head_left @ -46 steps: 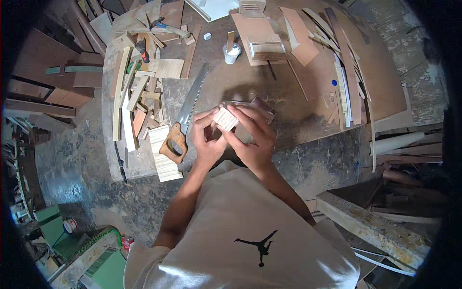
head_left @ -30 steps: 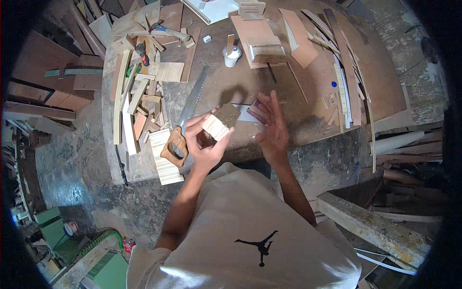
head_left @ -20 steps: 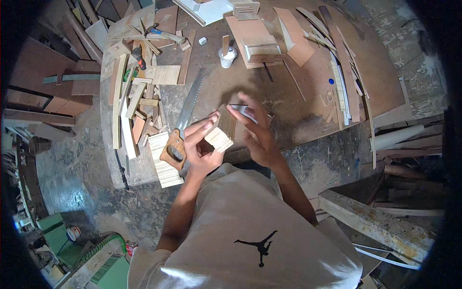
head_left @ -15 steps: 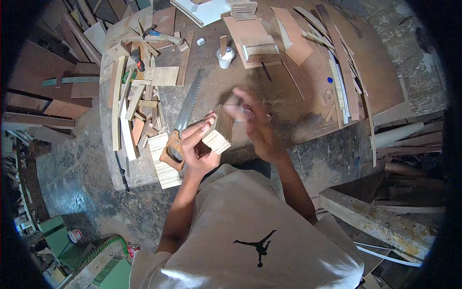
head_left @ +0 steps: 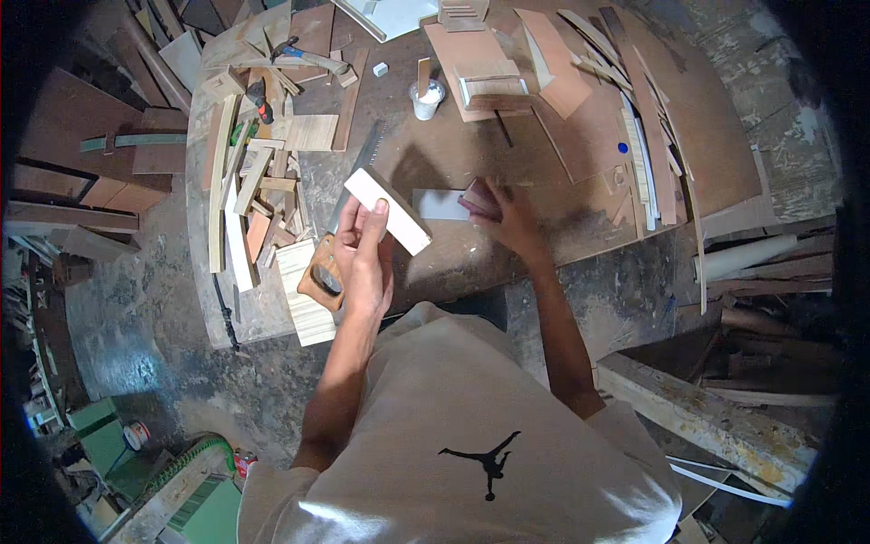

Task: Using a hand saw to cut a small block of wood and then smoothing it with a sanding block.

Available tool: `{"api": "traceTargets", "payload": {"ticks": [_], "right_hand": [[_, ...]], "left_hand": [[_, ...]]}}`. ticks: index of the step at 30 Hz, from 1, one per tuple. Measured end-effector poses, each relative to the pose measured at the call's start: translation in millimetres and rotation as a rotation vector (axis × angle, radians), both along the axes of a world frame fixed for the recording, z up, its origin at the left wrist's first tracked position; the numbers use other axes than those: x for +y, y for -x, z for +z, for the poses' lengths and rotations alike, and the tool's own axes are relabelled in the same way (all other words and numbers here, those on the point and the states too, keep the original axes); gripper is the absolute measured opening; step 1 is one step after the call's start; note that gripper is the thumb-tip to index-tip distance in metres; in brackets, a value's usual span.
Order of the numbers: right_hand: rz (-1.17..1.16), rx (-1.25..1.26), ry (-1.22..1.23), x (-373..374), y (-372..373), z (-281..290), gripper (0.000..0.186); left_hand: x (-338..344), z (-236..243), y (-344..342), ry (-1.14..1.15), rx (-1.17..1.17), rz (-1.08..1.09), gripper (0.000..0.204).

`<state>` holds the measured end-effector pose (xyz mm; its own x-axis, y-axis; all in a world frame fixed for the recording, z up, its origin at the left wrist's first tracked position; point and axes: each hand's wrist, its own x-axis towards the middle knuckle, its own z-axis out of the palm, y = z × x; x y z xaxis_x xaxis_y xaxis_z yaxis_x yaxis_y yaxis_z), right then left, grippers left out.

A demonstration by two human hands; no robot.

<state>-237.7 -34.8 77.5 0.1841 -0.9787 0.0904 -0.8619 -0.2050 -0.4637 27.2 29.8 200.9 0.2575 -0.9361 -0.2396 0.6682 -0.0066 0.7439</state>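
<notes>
My left hand [head_left: 364, 258] is closed around a pale wooden block [head_left: 394, 216], thumb on its upper face, held tilted above the table. In my right hand [head_left: 518, 225] is a small reddish-brown block [head_left: 480, 199], which may be a sanding block; its exact kind does not show. A flat white strip [head_left: 439, 204] lies between the two hands, its right end beside the reddish-brown block. Just left of my left hand is a handsaw [head_left: 323, 279] with a wooden handle, its blade partly hidden behind the hand and the pale block.
Wood offcuts [head_left: 263, 195] and a hammer [head_left: 313, 62] crowd the table's left side. A plastic cup of white paste [head_left: 427, 102] with a stick stands farther back. Thin boards [head_left: 557, 82] and long strips [head_left: 648, 118] lie to the right.
My left hand has turned the wooden block so its long pale face shows. My right hand, blurred and raised before, has come down to the right and now holds the reddish-brown block.
</notes>
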Motion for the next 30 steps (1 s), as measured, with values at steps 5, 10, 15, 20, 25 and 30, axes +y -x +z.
{"api": "traceTargets", "payload": {"ticks": [5,10,15,20,25,30], "right_hand": [[0.094,-0.156,0.067,4.7,6.9,-56.6,0.077],[-0.119,-0.491,-0.005,20.9,-28.3,-9.4,0.074],[-0.032,-1.2,-0.407,42.4,-83.0,75.1,0.067],[0.135,-0.999,-0.207,52.7,-121.2,112.3,0.061],[0.04,-0.991,-0.124,60.4,-121.6,113.8,0.056],[0.033,-1.05,-0.073,66.0,-113.9,123.0,0.05]], "left_hand": [[-1.7,12.3,-0.3,-0.09,-0.1,-0.025,0.053],[-0.8,10.7,-3.6,-0.108,-0.071,-0.074,0.056],[-0.7,14.2,10.0,-0.1,-0.068,-0.125,0.054],[1.0,19.4,23.6,-0.032,-0.001,-0.175,0.055],[5.9,16.1,31.7,0.0,-0.031,-0.175,0.057],[14.7,29.0,38.6,0.049,-0.314,-0.168,0.062]]}}
